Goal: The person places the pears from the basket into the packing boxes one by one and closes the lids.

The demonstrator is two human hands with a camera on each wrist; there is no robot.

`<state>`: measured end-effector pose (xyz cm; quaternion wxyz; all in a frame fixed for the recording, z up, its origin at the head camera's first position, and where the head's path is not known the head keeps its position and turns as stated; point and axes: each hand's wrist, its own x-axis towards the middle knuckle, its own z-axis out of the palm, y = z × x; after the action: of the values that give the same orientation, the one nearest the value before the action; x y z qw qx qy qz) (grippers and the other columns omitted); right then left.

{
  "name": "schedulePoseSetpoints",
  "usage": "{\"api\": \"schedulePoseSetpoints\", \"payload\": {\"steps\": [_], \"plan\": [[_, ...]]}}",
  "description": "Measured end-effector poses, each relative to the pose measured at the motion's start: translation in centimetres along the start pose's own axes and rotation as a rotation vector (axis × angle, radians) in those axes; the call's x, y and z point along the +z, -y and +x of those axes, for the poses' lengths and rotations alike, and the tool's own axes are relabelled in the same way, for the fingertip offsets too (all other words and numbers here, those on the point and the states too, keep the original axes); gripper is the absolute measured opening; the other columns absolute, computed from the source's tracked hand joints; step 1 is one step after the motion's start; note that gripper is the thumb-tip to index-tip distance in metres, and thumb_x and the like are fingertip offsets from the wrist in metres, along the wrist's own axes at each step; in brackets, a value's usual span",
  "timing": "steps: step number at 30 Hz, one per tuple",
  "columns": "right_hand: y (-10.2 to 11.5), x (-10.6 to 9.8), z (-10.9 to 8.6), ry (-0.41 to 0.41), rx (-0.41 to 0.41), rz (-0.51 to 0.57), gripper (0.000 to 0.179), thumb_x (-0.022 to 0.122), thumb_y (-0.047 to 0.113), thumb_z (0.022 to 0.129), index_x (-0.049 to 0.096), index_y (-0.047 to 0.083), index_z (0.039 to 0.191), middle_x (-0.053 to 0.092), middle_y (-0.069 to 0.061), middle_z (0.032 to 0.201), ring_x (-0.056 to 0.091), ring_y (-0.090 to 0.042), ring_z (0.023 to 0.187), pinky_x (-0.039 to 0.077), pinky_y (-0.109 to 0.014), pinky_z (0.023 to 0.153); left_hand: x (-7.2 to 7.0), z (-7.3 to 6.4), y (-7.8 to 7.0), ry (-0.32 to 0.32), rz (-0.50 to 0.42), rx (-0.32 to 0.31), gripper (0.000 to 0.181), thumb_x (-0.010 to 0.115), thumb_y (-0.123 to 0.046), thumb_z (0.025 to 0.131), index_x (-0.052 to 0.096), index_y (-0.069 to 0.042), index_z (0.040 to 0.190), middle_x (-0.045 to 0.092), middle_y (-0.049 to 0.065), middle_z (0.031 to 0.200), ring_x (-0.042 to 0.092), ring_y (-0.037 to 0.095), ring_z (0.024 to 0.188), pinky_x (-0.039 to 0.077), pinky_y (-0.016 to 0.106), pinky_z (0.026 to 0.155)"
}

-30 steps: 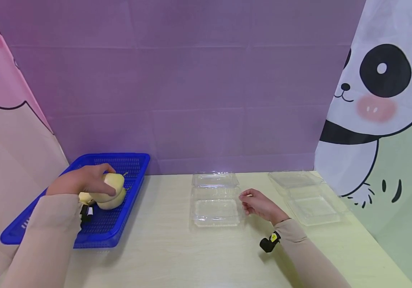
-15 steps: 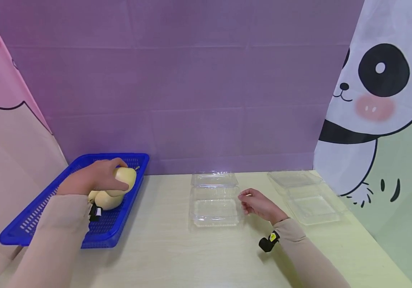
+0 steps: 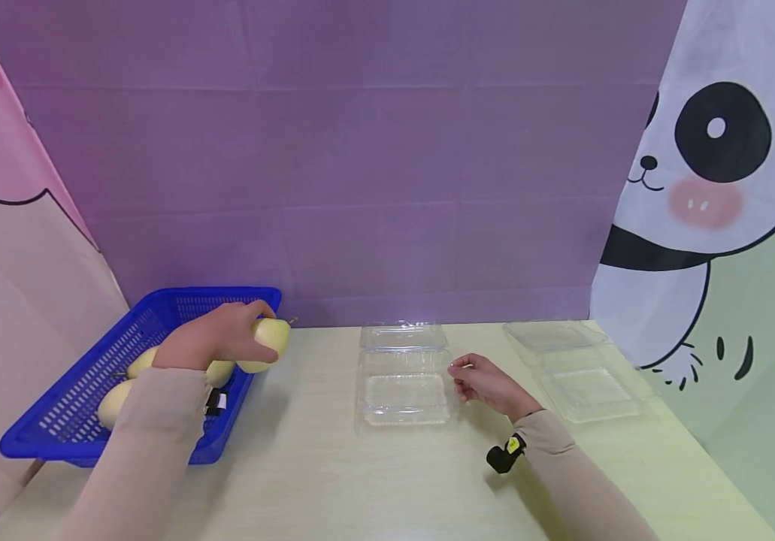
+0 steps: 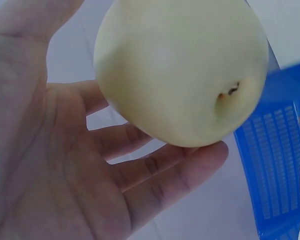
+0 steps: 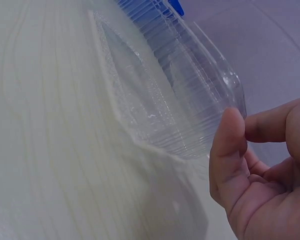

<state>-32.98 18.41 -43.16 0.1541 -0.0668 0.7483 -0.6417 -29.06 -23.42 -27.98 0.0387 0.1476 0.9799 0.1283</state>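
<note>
My left hand point(image 3: 214, 338) grips a pale yellow pear point(image 3: 272, 338), holding it over the right rim of a blue plastic basket point(image 3: 62, 424). In the left wrist view the fingers curl under the pear point(image 4: 180, 70), whose dimpled end shows. More pears point(image 3: 115, 404) lie in the basket, partly behind the sleeve. At mid-table sits a lidded clear plastic container point(image 3: 404, 412), its lid folded back. My right hand point(image 3: 491, 387) pinches its right edge between thumb and index finger. The right wrist view shows the fingertips right at the ribbed wall of the container point(image 5: 190, 115).
A second clear container point(image 3: 590, 391), also with its lid raised, stands to the right. Behind the pale wooden table point(image 3: 333, 481) rises a purple backdrop point(image 3: 360, 188). Printed panels border both sides, one with a panda point(image 3: 712, 203).
My left hand has lifted the pear and carried it rightward from inside the basket to over its right rim, uncovering other pears. My right hand keeps its place at the container.
</note>
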Motion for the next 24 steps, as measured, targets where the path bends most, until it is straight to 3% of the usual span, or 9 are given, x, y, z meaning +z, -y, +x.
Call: {"api": "schedulePoseSetpoints", "payload": {"steps": [7, 24], "plan": [[0.0, 0.1, -0.1, 0.001, -0.003, -0.001, 0.017, 0.049, 0.007, 0.105, 0.043, -0.004, 0.115, 0.049, -0.006, 0.080, 0.047, -0.013, 0.067, 0.044, -0.023, 0.059, 1.0, 0.7, -1.6, 0.020, -0.012, -0.011, 0.068, 0.077, -0.038, 0.078, 0.055, -0.006, 0.133, 0.060, 0.015, 0.106, 0.056, 0.030, 0.090, 0.052, 0.045, 0.071], [-0.2, 0.1, 0.1, -0.002, -0.009, -0.001, 0.017, 0.049, 0.007, 0.104, 0.043, -0.004, 0.115, 0.050, -0.006, 0.079, 0.048, -0.013, 0.067, 0.045, -0.023, 0.058, 3.7, 2.9, -4.1, 0.012, -0.018, 0.028, 0.062, 0.075, -0.036, 0.076, 0.058, -0.011, 0.130, 0.061, 0.008, 0.105, 0.055, 0.026, 0.090, 0.050, 0.041, 0.071]]}}
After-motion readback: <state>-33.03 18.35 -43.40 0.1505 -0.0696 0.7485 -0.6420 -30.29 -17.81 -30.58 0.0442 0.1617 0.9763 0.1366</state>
